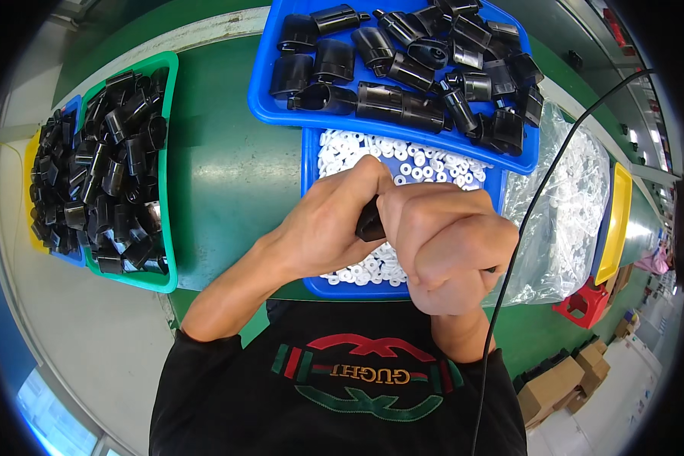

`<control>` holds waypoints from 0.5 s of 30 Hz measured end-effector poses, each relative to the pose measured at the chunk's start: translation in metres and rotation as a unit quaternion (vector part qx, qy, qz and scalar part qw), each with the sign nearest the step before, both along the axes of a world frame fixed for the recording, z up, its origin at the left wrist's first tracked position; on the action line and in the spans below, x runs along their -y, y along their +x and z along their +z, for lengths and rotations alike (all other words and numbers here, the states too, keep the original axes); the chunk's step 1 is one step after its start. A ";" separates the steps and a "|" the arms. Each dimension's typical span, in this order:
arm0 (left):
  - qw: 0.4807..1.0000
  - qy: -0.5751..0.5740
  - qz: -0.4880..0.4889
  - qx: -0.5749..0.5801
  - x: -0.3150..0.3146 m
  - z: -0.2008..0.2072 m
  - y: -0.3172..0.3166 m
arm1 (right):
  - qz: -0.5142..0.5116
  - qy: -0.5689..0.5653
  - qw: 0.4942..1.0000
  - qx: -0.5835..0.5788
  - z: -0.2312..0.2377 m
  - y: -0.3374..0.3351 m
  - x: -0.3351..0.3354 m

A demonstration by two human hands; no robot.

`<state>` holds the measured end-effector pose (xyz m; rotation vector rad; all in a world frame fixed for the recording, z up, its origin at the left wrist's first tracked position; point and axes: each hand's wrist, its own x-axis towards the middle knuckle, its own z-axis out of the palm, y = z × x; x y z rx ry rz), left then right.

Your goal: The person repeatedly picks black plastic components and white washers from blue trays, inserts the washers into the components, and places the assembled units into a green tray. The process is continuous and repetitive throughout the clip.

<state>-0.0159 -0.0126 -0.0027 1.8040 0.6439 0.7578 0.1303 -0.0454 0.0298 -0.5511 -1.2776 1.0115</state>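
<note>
red plastic stool (594,299), brown cardboard boxes (551,390), thin black cable (536,192)

L hand (321,220) gripping blk part (370,221), R hand (450,242) clenched adj.

From where I stand, a green worktop (232,163) runs across the middle of the frame, a soft sheen on it. Green floor (524,334) shows at lower right, with cardboard boxes (555,387) and — a little higher up — a red stool (583,305). A bluish window (57,414) brightens the lower left; small white lights (634,136) glow upper right.
</note>
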 end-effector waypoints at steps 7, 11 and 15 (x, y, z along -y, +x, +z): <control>0.998 -0.059 -0.014 0.021 -0.008 0.007 -0.007 | 0.059 0.000 0.998 -0.003 0.015 0.013 -0.008; 0.995 -0.080 -0.022 0.060 -0.009 0.003 -0.006 | 0.097 0.014 0.995 -0.023 0.027 0.021 -0.007; 0.997 -0.067 -0.023 0.040 -0.007 0.004 -0.007 | 0.060 -0.001 0.994 -0.089 0.029 0.009 -0.002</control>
